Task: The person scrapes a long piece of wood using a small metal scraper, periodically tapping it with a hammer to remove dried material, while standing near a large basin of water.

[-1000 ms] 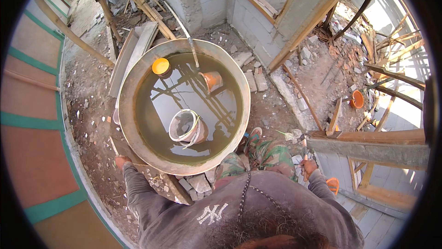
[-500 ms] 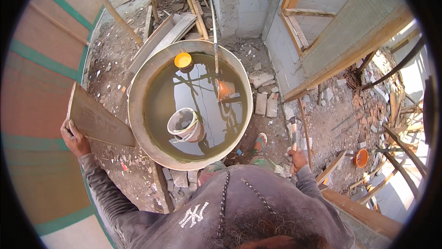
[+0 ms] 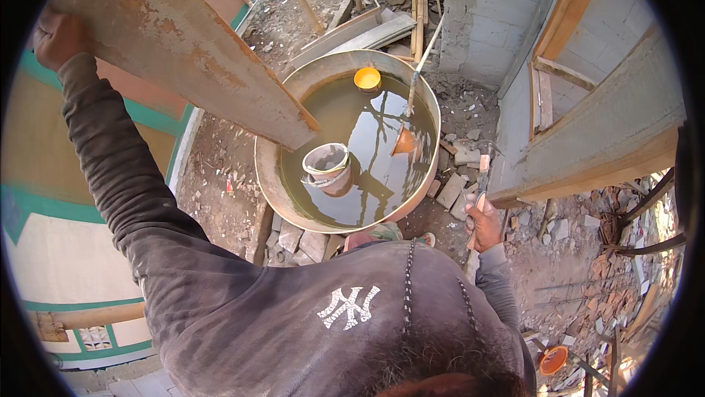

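My left hand (image 3: 62,37) is closed round the end of a wide, mortar-stained wooden plank (image 3: 176,37), at the upper left. The plank slants down to the right, and its far end overlaps the tub in view; whether it touches the rim I cannot tell. At the right, my right hand (image 3: 485,226) is wrapped round the handle of a hammer (image 3: 482,163), its head pointing away from me. Ahead stands a large round tub (image 3: 266,190) of murky water. In it are a grey bucket (image 3: 327,158), a small yellow container (image 3: 367,79) and a partly sunk orange container (image 3: 403,142).
A pale pole (image 3: 428,52) leans into the tub's far side. Loose bricks (image 3: 450,190) lie beside the tub, and boards (image 3: 374,32) behind it. A block wall (image 3: 477,15) and a large slanting timber panel (image 3: 602,129) stand at right. Rubble and an orange bowl (image 3: 553,360) lie at lower right.
My left hand has raised the plank and swung it up and forward, so it now overlaps the tub. My right hand still holds the hammer. The whole view has shifted and turned.
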`<action>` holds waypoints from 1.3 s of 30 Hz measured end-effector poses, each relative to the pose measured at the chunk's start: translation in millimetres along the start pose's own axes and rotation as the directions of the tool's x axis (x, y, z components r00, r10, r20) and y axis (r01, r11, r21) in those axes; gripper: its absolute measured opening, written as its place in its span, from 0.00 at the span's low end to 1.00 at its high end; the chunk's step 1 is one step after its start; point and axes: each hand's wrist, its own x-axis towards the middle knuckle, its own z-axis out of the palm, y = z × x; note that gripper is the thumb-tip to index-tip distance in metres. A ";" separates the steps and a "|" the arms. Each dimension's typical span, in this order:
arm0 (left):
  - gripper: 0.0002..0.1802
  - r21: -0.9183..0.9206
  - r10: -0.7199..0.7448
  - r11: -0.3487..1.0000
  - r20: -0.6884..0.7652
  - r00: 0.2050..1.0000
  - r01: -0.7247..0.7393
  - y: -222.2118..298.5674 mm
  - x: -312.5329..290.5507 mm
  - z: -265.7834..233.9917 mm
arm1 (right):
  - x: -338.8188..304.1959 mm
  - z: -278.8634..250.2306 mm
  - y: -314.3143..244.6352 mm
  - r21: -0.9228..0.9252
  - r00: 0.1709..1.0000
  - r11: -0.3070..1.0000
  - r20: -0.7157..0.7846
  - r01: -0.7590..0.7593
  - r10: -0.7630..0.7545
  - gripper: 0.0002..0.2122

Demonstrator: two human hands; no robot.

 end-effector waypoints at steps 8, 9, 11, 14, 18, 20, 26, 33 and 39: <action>0.28 -0.205 -0.537 0.835 -0.096 0.838 0.511 11.7 -101.7 -18.2 | 36.2 -30.0 2.2 0.071 0.995 0.992 0.024 -0.102 0.101 0.12; 0.29 -0.162 -0.574 0.815 -0.090 0.814 0.556 10.7 -115.5 -20.2 | 44.3 -34.3 3.0 0.079 0.996 0.993 0.000 -0.086 0.087 0.08; 0.30 -0.295 -0.776 0.621 -0.102 0.622 0.727 -7.7 -138.2 -13.4 | 50.8 -36.9 -12.6 0.071 0.997 0.996 -0.048 -0.054 0.057 0.06; 0.28 -0.392 -0.864 0.494 -0.127 0.486 0.776 -49.9 -174.4 -14.9 | 58.4 -20.6 -40.4 -0.041 0.991 0.997 -0.116 0.067 -0.072 0.06; 0.25 -0.365 -0.867 0.485 -0.084 0.491 0.795 -46.0 -235.4 2.2 | 53.9 7.9 -103.6 -0.192 0.955 0.953 -0.138 0.236 -0.264 0.08; 0.24 -0.305 -0.793 0.590 -0.047 0.607 0.748 -46.4 -250.4 8.3 | 43.0 32.6 -159.1 -0.248 0.943 0.920 -0.065 0.302 -0.327 0.10; 0.21 -0.618 -0.825 0.441 0.006 0.565 0.651 -54.7 -269.0 39.0 | 56.0 114.6 -259.1 -0.115 0.812 0.803 0.074 0.584 -0.579 0.13; 0.32 -0.426 -0.842 0.476 0.034 0.539 0.770 -46.6 -294.3 113.7 | 133.0 108.2 -222.1 -0.510 0.886 0.725 0.269 0.463 -0.377 0.14; 0.32 -0.392 -0.827 0.527 -0.032 0.562 0.754 -34.0 -292.7 114.8 | 136.8 110.4 -264.3 -0.091 0.953 0.953 0.115 0.290 -0.280 0.14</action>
